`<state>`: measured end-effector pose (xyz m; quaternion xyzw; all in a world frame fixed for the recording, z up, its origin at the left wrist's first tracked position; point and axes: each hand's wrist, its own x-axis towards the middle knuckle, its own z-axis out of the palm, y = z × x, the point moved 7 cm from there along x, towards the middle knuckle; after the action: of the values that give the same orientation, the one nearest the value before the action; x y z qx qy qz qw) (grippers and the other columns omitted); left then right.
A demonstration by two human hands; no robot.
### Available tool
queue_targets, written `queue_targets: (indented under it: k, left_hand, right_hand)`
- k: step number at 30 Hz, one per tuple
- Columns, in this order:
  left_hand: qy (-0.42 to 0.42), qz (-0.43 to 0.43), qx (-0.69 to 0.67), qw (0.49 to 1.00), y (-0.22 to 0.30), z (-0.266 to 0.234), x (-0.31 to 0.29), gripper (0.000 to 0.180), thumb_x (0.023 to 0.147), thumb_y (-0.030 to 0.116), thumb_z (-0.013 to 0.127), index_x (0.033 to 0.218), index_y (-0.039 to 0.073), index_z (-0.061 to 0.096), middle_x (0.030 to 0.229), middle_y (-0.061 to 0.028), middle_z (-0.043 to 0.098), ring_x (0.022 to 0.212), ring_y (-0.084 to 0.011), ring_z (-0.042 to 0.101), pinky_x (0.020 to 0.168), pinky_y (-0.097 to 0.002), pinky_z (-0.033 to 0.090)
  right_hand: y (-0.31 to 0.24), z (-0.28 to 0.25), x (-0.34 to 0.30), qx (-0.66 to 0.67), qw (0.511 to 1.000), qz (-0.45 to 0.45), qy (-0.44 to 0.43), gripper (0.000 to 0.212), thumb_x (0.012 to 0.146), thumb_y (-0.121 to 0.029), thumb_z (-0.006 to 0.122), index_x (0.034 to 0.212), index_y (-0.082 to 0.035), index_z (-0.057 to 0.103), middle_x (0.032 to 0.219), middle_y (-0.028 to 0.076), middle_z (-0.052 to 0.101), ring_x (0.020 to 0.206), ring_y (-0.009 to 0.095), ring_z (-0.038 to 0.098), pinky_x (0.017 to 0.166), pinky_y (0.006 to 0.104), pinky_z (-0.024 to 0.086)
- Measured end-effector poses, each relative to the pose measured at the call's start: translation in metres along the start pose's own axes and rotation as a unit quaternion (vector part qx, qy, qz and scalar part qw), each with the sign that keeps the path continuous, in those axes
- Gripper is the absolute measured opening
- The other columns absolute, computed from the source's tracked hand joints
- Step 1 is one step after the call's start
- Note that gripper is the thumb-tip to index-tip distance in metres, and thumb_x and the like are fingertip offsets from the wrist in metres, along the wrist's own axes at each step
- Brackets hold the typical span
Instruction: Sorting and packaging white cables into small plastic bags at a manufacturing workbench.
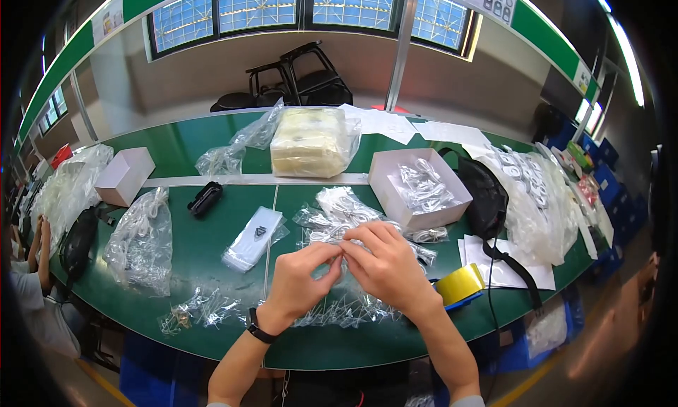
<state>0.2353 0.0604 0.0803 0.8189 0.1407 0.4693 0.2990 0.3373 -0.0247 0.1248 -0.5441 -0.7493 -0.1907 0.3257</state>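
Above the green table (194,244), left hand (300,276) and right hand (385,267) meet, fingertips bunched; cannot tell whether closed on anything. Bagged white cables (344,201) just beyond.

Our left hand (299,280) and right hand (388,267) are bare. We wear a black left wristband (258,328) and pale sleeves (467,402).

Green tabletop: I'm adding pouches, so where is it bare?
Between the crumpled clear plastic bag and flat clear pouches; also between the leftmost pale cardboard box and wrinkled clear film. Crowded: around left hand and right hand, near bundled white cables.
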Motion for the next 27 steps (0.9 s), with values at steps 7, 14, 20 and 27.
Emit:
queue_targets:
  k: [7,14,20,27]
  left_hand:
    - [-0.055,0.053,0.078,0.994,0.016,0.001,0.002,0.017,0.076,0.001,0.072,0.092,0.004,0.069,0.083,-0.0084,0.068,0.069,-0.0274,0.067,0.060,-0.0323,0.053]
    - [-0.039,0.072,0.085,0.993,0.020,0.004,0.000,0.018,0.075,0.002,0.074,0.092,0.005,0.068,0.081,-0.0067,0.067,0.066,-0.0253,0.067,0.058,-0.0321,0.052]
    - [-0.025,0.000,-0.002,1.000,0.025,-0.003,0.002,0.013,0.077,-0.005,0.072,0.089,0.000,0.073,0.080,-0.0096,0.071,0.064,-0.0161,0.065,0.059,-0.0260,0.052]
    - [0.022,-0.052,-0.049,0.997,0.025,-0.013,0.000,0.008,0.080,-0.006,0.069,0.086,-0.003,0.072,0.082,-0.0112,0.073,0.071,-0.0165,0.069,0.066,-0.0260,0.054]
  right_hand:
    - [-0.005,0.002,0.000,-0.035,0.997,-0.029,-0.063,0.019,0.072,-0.006,0.071,0.089,-0.002,0.064,0.095,0.008,0.063,0.094,0.028,0.061,0.088,0.0399,0.049]
    - [-0.004,-0.004,0.002,-0.064,0.998,0.010,-0.023,0.013,0.070,-0.005,0.072,0.081,-0.004,0.066,0.085,0.005,0.065,0.085,0.027,0.064,0.084,0.0387,0.052]
    - [0.020,-0.010,-0.011,0.136,0.965,0.198,0.102,0.008,0.076,0.001,0.069,0.084,-0.001,0.070,0.084,0.010,0.070,0.077,0.024,0.069,0.071,0.0310,0.054]
    - [0.062,0.001,-0.037,0.466,0.768,0.407,0.168,0.017,0.095,-0.007,0.058,0.094,0.005,0.072,0.094,0.012,0.072,0.083,0.019,0.069,0.079,0.0329,0.059]
